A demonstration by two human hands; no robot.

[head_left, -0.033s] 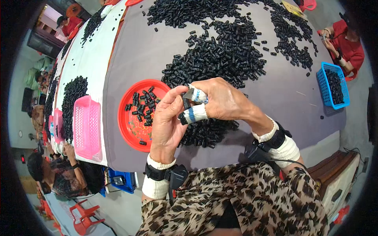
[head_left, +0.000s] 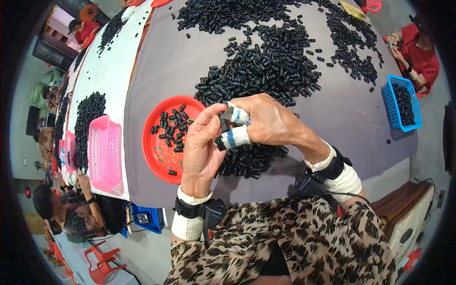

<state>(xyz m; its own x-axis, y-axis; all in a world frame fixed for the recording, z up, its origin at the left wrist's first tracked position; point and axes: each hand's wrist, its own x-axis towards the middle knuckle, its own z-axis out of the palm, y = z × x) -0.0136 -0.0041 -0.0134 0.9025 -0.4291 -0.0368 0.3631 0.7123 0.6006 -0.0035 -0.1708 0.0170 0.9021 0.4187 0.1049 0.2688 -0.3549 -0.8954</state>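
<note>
My left hand (head_left: 202, 145) is closed on a small black cylindrical part (head_left: 224, 124), pinched between thumb and fingers. Against that part my right hand (head_left: 273, 121) holds a small grey metal blade (head_left: 228, 114); its handle is hidden by the fingers. White wraps with blue marks cover the right thumb and a finger. Just left of my hands sits a round red tray (head_left: 148, 142) with several loose black parts in it. Beyond and partly beneath my hands spreads a large heap of the same black parts (head_left: 266, 66) on the grey tablecloth (head_left: 351, 128).
A blue basket (head_left: 386, 107) of black parts stands at the right table edge, near a person in red (head_left: 420, 59). To the left, a pink basket (head_left: 105, 154) rests on a white-covered table (head_left: 110, 90). Another person (head_left: 71, 209) works at lower left, near a red stool (head_left: 102, 263).
</note>
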